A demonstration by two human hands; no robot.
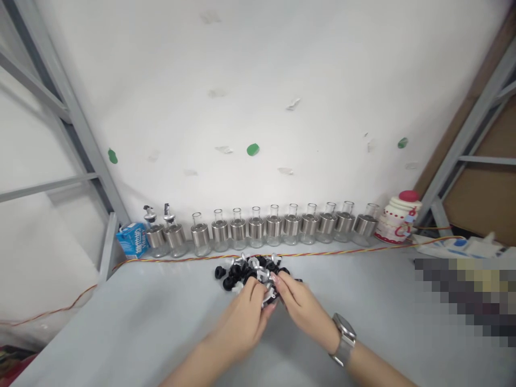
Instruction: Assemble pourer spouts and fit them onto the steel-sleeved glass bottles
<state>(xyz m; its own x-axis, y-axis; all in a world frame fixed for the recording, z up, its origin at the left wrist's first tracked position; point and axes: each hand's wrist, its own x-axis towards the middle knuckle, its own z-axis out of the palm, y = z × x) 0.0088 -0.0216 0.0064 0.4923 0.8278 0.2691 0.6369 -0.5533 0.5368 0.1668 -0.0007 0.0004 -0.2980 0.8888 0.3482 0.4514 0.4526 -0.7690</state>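
Note:
My left hand [246, 310] is closed, its fingers curled round a white-and-black pourer spout [271, 295] at the near edge of a pile. Beside it, my right hand [297, 302] is also closed, thumb and fingers pinching at the same small parts; the fingers partly hide what it grips. Just beyond both hands lies the pile of black stoppers and silvery pourer parts [236, 271]. Behind it stands a row of glass oil bottles [256, 232] with steel sleeves and bare necks. At the row's left end, two bottles [174, 237] have pourer spouts fitted.
A blue carton [133, 240] is at the left end of the row, and a cream jar with a red lid [397, 217] at the right. A twisted red-yellow wire [346, 251] crosses the grey table [153, 317]. White plastic [463, 246] lies far right.

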